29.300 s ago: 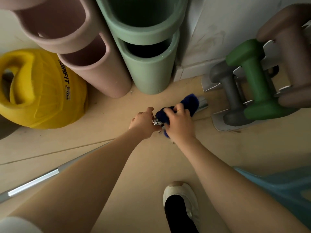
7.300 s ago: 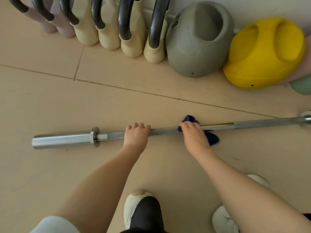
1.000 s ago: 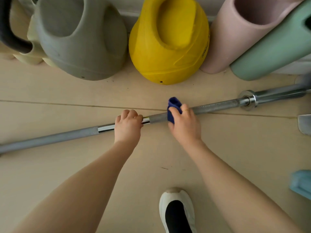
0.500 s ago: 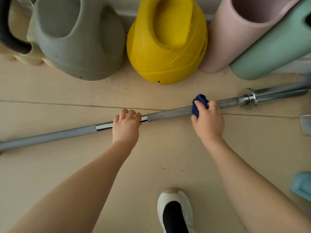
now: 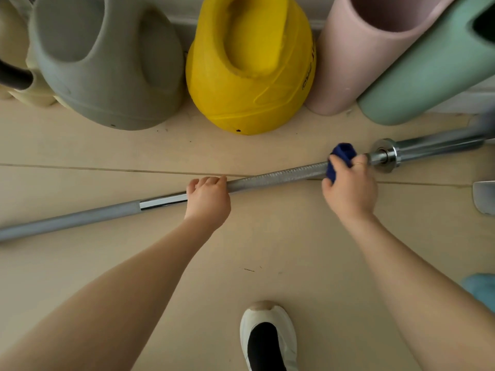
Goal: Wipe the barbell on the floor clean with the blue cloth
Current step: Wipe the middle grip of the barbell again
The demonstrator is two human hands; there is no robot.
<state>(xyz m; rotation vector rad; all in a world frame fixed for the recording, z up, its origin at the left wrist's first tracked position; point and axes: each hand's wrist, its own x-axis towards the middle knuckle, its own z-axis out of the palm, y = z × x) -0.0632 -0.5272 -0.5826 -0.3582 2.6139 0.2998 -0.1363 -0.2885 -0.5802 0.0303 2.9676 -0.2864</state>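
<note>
The barbell (image 5: 276,178) lies flat on the floor (image 5: 267,236), running from the lower left edge of the view up to the right. Its shaft shows a matte grey stretch at the left, a short polished band, then a knurled stretch toward the collar (image 5: 385,155); the chrome sleeve beyond the collar reaches the right edge and is blurred there.

The blue cloth (image 5: 340,160) is wrapped over the shaft just short of the collar. The right hand (image 5: 349,187) grips the cloth against the bar, fingers curled over the top and thumb on the near side; a thin ring shows on one finger. The left hand (image 5: 207,199) is closed round the bare shaft at the junction of the polished band and the knurling, fingers curled over the far side. The two hands are well apart along the bar.

Behind the bar, along the wall, stand a grey kettlebell (image 5: 107,65), a yellow kettlebell (image 5: 249,70), a pink cylinder (image 5: 356,57) and a green cylinder (image 5: 434,70), the last two leaning. A white shoe (image 5: 267,336) with a black opening rests on the floor at the bottom centre. A pale blue item (image 5: 482,290) shows at the right edge; what it is cannot be told.
</note>
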